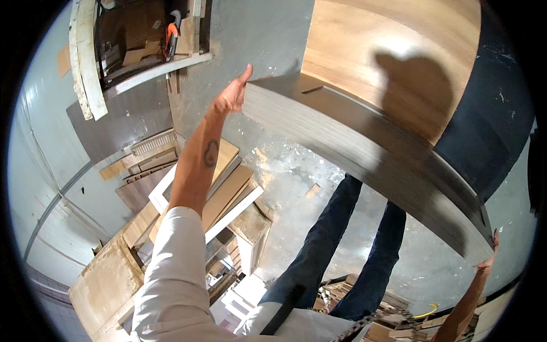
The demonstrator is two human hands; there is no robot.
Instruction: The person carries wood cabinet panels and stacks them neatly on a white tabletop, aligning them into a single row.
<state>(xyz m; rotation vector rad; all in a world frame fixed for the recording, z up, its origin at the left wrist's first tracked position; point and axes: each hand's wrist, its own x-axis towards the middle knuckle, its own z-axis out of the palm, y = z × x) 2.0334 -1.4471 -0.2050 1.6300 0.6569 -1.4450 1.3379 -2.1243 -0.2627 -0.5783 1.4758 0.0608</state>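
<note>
Between my hands is a long grey wood-grain panel (364, 162), thick along its edge, with a recessed, framed upper face. My left hand (232, 96) grips its left end, thumb pointing up and fingers partly hidden at the edge. At the far right end, my right hand (489, 259) is closed on the lower corner, only partly in view. The panel is held up off the floor, in front of my legs. Just beyond it stands a light wood surface (353, 51), on which my shadow falls.
A dark sheet (484, 114) lies right of the light wood surface. To the left are stacked boards (228, 188) and a worn wooden piece (108, 285). A shelf frame (154, 74) at the upper left holds an orange-handled tool (172, 33). Wood scraps (342, 290) lie behind my legs.
</note>
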